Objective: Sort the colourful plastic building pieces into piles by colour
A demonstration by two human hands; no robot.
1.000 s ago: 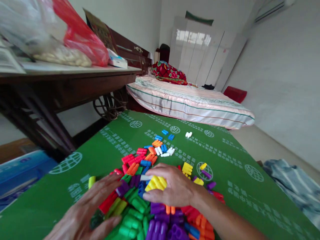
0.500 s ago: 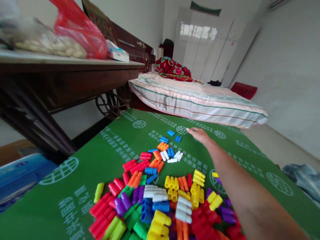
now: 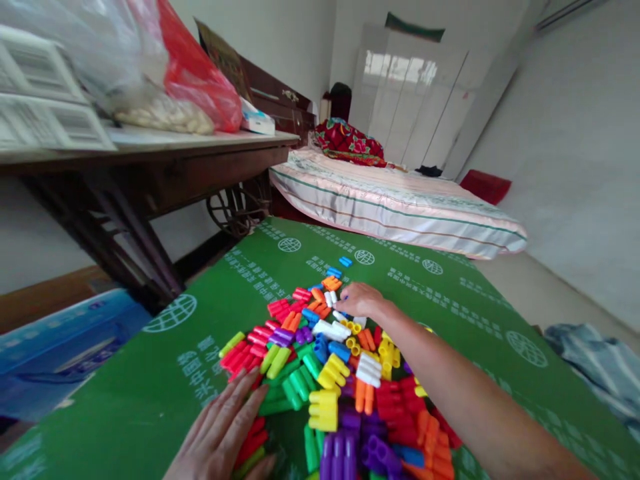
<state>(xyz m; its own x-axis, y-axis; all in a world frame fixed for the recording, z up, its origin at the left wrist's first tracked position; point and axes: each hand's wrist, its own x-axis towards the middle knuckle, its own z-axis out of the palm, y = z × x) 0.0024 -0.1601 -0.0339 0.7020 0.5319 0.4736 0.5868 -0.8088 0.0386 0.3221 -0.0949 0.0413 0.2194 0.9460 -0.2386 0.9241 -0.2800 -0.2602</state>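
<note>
A heap of colourful plastic tube-shaped building pieces (image 3: 295, 383) spreads across a green board. My left hand (image 3: 225, 427) lies at the heap's near left side, fingers stretched out beside red and lime pieces, and holds nothing I can see. At the far right side of the heap, my right hand (image 3: 361, 300) is low, with its fingers curled down and drawn together. White pieces (image 3: 331, 299) lie by its fingertips, and a bit of blue shows there; what is under the fingers is hidden. Beyond it sit two blue pieces (image 3: 345, 261).
The green board (image 3: 440, 300) has white printed globes and writing. To the left stands a sewing-machine table (image 3: 200, 150) with plastic bags and boxes on it. A blue package (image 3: 75, 353) sits below that. Past the board is a bed (image 3: 400, 200); a striped cloth (image 3: 590, 353) lies at right.
My right hand has come back from beyond the far pieces to the heap, its fingers now curled. A blue piece near it is gone from its spot. My left hand has come into view.
</note>
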